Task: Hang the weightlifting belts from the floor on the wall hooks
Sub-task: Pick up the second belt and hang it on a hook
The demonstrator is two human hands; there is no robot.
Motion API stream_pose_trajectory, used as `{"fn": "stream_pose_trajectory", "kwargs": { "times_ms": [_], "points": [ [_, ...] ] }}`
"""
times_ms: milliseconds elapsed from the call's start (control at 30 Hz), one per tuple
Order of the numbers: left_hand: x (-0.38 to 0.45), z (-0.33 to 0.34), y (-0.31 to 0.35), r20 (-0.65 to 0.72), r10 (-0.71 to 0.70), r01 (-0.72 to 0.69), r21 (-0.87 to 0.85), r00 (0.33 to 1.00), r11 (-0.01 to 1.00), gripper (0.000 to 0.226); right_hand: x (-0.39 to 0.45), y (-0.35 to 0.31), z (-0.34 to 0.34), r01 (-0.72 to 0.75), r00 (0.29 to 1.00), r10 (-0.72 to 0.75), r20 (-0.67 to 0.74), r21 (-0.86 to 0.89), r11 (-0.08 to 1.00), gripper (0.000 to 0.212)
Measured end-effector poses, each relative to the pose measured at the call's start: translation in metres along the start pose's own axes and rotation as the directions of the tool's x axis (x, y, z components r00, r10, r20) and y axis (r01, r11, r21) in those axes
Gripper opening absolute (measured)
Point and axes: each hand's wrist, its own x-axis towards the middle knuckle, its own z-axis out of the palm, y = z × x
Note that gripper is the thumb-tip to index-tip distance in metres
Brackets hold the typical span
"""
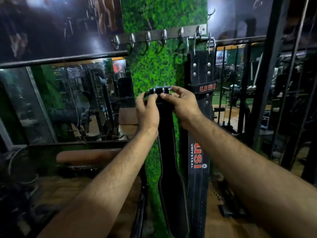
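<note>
**Second belt held up below the hook rail**

Both hands grip the buckle end of a black belt (pixel 171 186): the left hand (pixel 148 110) and right hand (pixel 181 103) curl their fingers round its top, under the hook rail (pixel 154 37). It hangs straight down (stitched edges showing) beside the USI belt (pixel 199 74), which hangs from the rightmost hook (pixel 199 31).

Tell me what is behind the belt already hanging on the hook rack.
Behind the hanging belt is the green grass-patterned wall panel, showing along its left edge. Its buckle hangs from the hook rack. What lies directly behind the belt is covered.
</note>
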Motion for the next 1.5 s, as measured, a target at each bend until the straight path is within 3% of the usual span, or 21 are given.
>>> {"fn": "stream_pose_trajectory", "kwargs": {
  "times_ms": [133,233,367,500,633,733,800,867,1067,1200,1400,1500],
  "points": [
    [0.032,0.021,0.012,0.19,0.044,-0.028,-0.086,0.981,0.996,0.031,0.028,-0.016,-0.004,0.094,0.996,-0.094,-0.011,0.012,0.996,0.045],
    [0.058,0.04,0.027,0.288,0.066,-0.047,-0.073,0.955,0.996,0.039,0.046,-0.033,-0.005,0.112,0.993,-0.112,-0.043,0.004,0.994,0.054],
    [0.08,0.07,0.042,0.35,-0.018,0.061,-0.114,0.937,0.992,0.049,0.069,-0.049,-0.008,0.171,0.978,-0.167,-0.125,0.017,0.985,0.058],
    [0.096,0.093,0.054,0.424,-0.065,0.137,-0.142,0.904,0.98,0.029,0.089,-0.066,-0.013,0.216,0.958,-0.218,-0.184,-0.03,0.976,0.06],
    [0.116,0.111,0.057,0.401,0.003,0.038,-0.094,0.916,0.995,0.018,0.109,-0.073,-0.012,0.205,0.926,-0.238,-0.292,-0.138,0.969,0.049],
    [0.127,0.123,0.057,0.343,0.036,-0.008,-0.082,0.939,0.997,0.024,0.12,-0.076,-0.012,0.223,0.909,-0.276,-0.312,-0.197,0.955,0.005],
    [0.136,0.131,0.053,0.295,0.045,-0.026,-0.068,0.954,0.997,0.03,0.128,-0.078,-0.01,0.209,0.901,-0.279,-0.331,-0.23,0.951,0.013],
    [0.145,0.136,0.048,0.248,0.045,-0.036,-0.041,0.968,0.999,0.032,0.137,-0.077,-0.01,0.179,0.893,-0.269,-0.362,-0.264,0.948,0.005],
    [0.156,0.144,0.05,0.135,0.057,-0.07,0.097,0.989,0.993,0.057,0.164,-0.072,-0.021,0.073,0.85,-0.257,-0.46,-0.381,0.922,0.023],
    [0.154,0.135,0.034,0.125,-0.021,0.004,0.131,0.992,0.991,0.05,0.16,-0.059,-0.028,-0.004,0.861,-0.229,-0.454,-0.456,0.89,0.04],
    [0.125,0.11,0.02,0.368,-0.114,0.111,0.031,0.923,0.993,0.029,0.128,-0.042,-0.022,-0.006,0.843,-0.252,-0.474,-0.477,0.879,0.046],
    [0.115,0.1,0.011,0.438,-0.148,0.122,0.088,0.887,0.989,0.059,0.108,-0.025,-0.023,0.088,0.862,-0.307,-0.404,-0.477,0.874,0.044]
  ]
}}
